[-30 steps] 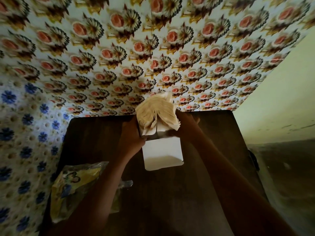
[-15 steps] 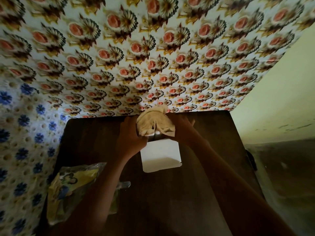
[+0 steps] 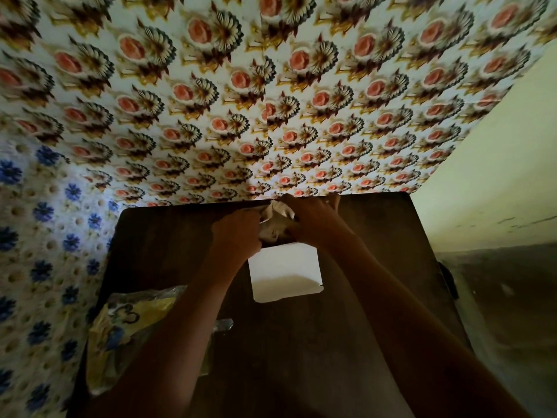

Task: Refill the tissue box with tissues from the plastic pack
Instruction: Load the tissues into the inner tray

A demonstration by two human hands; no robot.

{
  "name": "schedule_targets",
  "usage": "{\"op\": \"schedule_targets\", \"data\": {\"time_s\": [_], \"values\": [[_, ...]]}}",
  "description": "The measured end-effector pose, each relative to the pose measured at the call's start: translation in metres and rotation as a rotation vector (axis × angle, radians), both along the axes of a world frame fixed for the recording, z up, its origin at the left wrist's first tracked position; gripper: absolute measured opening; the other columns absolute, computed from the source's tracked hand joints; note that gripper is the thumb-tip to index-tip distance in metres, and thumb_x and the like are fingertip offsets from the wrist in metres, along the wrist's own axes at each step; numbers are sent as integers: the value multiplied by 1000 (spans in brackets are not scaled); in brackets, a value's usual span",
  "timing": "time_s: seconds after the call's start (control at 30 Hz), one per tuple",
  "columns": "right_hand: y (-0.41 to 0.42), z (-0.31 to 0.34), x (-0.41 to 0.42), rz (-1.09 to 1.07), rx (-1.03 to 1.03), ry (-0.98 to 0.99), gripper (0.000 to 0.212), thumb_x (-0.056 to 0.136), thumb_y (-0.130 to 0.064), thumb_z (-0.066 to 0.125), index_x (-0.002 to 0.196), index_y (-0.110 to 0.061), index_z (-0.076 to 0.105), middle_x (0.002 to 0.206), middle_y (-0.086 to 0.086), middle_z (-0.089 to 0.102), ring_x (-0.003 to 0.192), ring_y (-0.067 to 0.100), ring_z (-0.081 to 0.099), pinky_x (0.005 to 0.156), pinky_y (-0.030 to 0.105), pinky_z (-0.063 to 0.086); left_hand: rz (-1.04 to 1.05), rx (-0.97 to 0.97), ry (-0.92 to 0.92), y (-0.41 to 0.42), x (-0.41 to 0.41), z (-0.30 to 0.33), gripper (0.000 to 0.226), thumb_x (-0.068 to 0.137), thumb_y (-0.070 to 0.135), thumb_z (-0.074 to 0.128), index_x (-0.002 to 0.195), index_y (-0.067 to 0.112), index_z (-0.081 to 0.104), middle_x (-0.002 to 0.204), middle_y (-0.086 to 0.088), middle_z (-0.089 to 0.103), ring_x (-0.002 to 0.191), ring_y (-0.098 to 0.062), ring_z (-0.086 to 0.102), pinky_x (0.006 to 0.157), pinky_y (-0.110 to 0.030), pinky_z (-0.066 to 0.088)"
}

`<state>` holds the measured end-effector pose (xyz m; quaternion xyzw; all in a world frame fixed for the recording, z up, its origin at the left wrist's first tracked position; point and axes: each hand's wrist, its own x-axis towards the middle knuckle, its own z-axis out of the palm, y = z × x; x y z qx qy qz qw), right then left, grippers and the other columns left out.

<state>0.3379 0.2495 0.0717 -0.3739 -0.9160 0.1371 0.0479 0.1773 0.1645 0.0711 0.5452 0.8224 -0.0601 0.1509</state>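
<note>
A white tissue box (image 3: 284, 271) stands near the back middle of the dark wooden table (image 3: 301, 342), its pale front face toward me. A crumpled wad of tissues (image 3: 272, 221) sits low in the box's open top, mostly covered by my hands. My left hand (image 3: 236, 236) is closed at the left side of the wad and box top. My right hand (image 3: 310, 220) presses over the wad from the right, fingers curled on it. The yellow plastic pack (image 3: 132, 333) lies flattened on the table's left front, under my left forearm.
Flowered wallpaper (image 3: 271, 101) rises directly behind the table's back edge, and a blue-flowered wall (image 3: 36, 251) runs along its left side. A plain pale wall (image 3: 497, 176) and dim floor lie to the right.
The tissue wad stood tall above the box a second ago; both hands have pushed it down, and now only a small crumpled part shows between them.
</note>
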Motion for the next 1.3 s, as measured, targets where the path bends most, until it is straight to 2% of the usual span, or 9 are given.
{"op": "schedule_targets", "data": {"time_s": [0.13, 0.23, 0.43, 0.57, 0.73, 0.87, 1.03, 1.17, 1.3], "values": [[-2, 0, 3, 41, 43, 43, 47, 94, -36, 58, 140, -35, 49, 140, -1, 58, 136, 27, 46, 109, 48, 24, -74, -46, -108, 4, -6, -1, 41, 91, 33, 64, 129, 23, 56, 124, -3, 65, 110, -28, 65, 86, -42, 55], [-3, 0, 3, 54, 63, -52, 39, 97, -38, 52, 135, -42, 53, 137, -6, 61, 136, 26, 46, 106, 54, 19, -117, -25, -205, 4, -8, -6, 47, 101, 54, 42, 122, 14, 53, 104, -4, 64, 86, -22, 64, 67, -34, 46], [1, 8, -15, -1, 89, -231, 41, 85, -24, 60, 125, -34, 62, 132, -3, 61, 135, 31, 46, 109, 60, 27, -167, 14, -124, 3, -7, -11, 31, 107, 37, 36, 97, 14, 54, 71, 2, 52, 56, -12, 53, 51, -27, 34], [4, 6, -21, 11, 169, -323, 39, 82, -29, 67, 120, -29, 66, 135, -1, 59, 134, 32, 46, 107, 59, 35, -170, 0, 4, 7, -5, -10, 23, 103, 31, 41, 108, 14, 56, 78, 2, 53, 73, -22, 63, 65, -35, 51], [3, 7, -25, 43, 220, -352, 23, 86, -27, 68, 109, -24, 72, 116, 2, 70, 118, 34, 61, 95, 50, 52, -175, -120, 175, 13, 6, -7, 22, 100, 29, 53, 117, 18, 60, 108, -7, 67, 102, -32, 68, 73, -39, 47], [0, 5, -15, -30, 229, -257, 16, 89, -16, 66, 103, -15, 73, 101, 7, 74, 97, 33, 72, 77, 41, 58, -152, -80, 168, 15, 5, -11, 19, 99, 28, 55, 115, 20, 62, 107, -6, 66, 101, -30, 68, 76, -40, 49], [-3, 0, -7, 5, 272, -218, 25, 77, -17, 76, 102, -16, 72, 98, 4, 74, 89, 27, 72, 71, 34, 57, -143, 158, 128, 9, 1, -14, 24, 96, 45, 56, 113, 31, 66, 98, 1, 70, 90, -25, 70, 76, -37, 53], [-7, -9, -8, 123, 272, -101, 50, 71, -20, 83, 117, -15, 65, 111, 11, 69, 100, 30, 67, 76, 40, 58, -152, 217, 162, 8, 2, -13, 21, 94, 45, 59, 102, 31, 72, 100, 6, 72, 117, -23, 58, 105, -47, 39], [-6, -3, -10, 192, 293, -25, 39, 75, -15, 81, 112, -17, 68, 108, 10, 69, 99, 29, 66, 74, 42, 59, -140, 169, 122, 8, -3, -17, 24, 93, 45, 58, 105, 30, 73, 109, 7, 71, 130, -25, 45, 108, -49, 30]]}}
